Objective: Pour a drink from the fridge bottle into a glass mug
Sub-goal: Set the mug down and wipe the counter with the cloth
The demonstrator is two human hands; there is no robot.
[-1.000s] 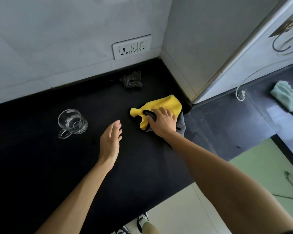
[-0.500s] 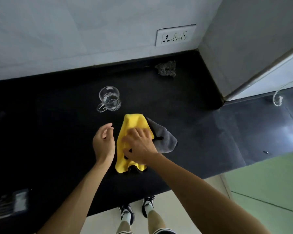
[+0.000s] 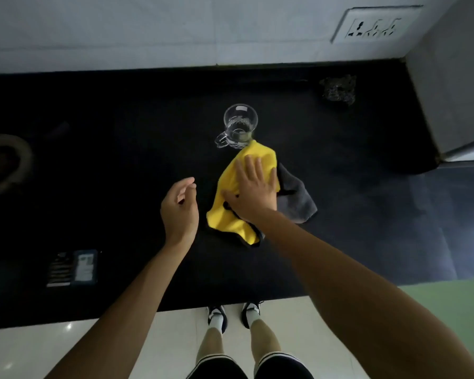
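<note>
A clear glass mug (image 3: 240,125) stands upright on the black stone bench (image 3: 121,165), mouth up, its handle pointing toward the near left. Just on its near side lies a yellow microfibre cloth with a grey reverse (image 3: 231,203), its long axis running from the mug toward the near left; its far corner touches or overlaps the mug's base. The right hand (image 3: 251,188) lies flat on the cloth, fingers (image 3: 253,166) spread and pointing far toward the mug, pressing rather than gripping. The left hand (image 3: 179,205) hovers just left of the cloth, fingers loosely curled and holding nothing. A dark scouring pad (image 3: 339,89) sits far right near the wall, below a white socket plate (image 3: 375,24). A small dark packet (image 3: 73,268) lies near left on the bench.
</note>
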